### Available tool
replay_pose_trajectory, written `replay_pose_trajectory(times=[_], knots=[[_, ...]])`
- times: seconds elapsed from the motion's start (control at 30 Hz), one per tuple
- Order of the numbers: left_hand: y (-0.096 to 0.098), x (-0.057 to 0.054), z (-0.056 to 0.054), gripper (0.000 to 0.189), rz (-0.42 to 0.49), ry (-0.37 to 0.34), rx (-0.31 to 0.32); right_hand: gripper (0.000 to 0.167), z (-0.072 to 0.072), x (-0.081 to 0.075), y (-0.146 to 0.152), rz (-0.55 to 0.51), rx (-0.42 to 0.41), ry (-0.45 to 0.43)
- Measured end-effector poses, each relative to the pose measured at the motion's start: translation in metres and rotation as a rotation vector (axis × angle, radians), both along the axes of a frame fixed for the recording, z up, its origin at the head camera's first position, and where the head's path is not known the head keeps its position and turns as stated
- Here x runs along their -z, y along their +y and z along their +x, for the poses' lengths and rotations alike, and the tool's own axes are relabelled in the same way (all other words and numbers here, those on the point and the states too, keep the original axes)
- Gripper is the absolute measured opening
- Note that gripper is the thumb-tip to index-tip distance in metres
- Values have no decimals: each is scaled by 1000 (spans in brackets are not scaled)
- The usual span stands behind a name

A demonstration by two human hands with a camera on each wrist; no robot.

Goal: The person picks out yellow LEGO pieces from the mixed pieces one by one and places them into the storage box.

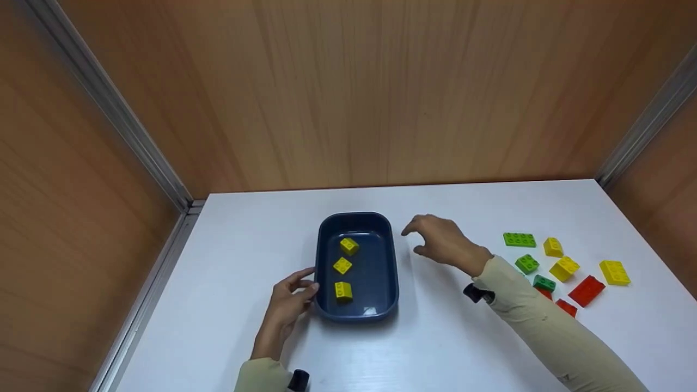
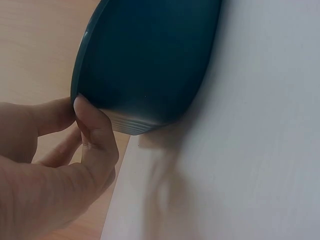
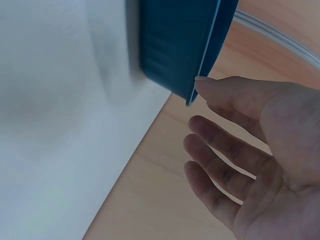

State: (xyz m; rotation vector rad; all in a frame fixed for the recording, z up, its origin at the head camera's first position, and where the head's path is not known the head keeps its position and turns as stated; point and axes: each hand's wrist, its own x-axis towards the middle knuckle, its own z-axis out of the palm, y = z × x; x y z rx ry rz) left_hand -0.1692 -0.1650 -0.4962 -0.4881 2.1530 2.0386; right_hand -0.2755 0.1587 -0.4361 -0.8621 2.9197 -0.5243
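Head view: blue tray point(image 1: 375, 275) sits upright near the middle of the worktop point(image 1: 234, 245), long side running away from the person. Three yellow bricks lie inside, spaced in a rough line toward its L side: rear brick point(image 1: 349, 246), middle brick point(image 1: 342, 265), front brick point(image 1: 343, 291). L hand point(image 1: 287, 302) is at the tray's L wall, thumb by the rim, holding it lightly. R hand point(image 1: 445, 242) is just off the R wall, not touching; thumb & index curve apart w/ a fairly wide gap, nothing held. Loose bricks point(image 1: 564, 268) in green, yellow & red lie well to the R, some partly hidden by the R sleeve point(image 1: 550, 321).

L wrist view: L hand pinches the tray edge btwn thumb & fingers, narrow grip. Wall looks thin, smooth & stiff, prob. hard plastic; tray prob. light, a bit slippery if fingers are dry. Best hold approx. mid-wall on both long sides, under the lip, kept level so the bricks don't slide. Bricks can't be seen here.

R wrist view: thumb tip overlaps the tray rim in sight, but per the head view there's a gap; other fingers spread loosely below. Bricks are prob. light, rigid, hard to damage; pinch by opposite flat sides, not the studs.
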Motion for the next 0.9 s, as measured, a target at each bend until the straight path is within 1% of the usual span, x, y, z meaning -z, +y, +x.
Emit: replay_pose_trajectory(times=[0.3,0.53,0.63,0.83,0.9], knots=[[0,1,0,41,-6,-15,-5,43,1,7,28,-2,82,-55],[-1,0,0,43,1,-10,1,44,3,14,50,-12,120,-81],[0,-1,0,44,0,-18,-1,43,5,16,60,-17,134,-81],[0,-1,1,45,-13,-9,4,40,9,21,81,-31,131,-49],[0,-1,1,45,-18,-9,4,39,11,23,87,-31,134,-56]])
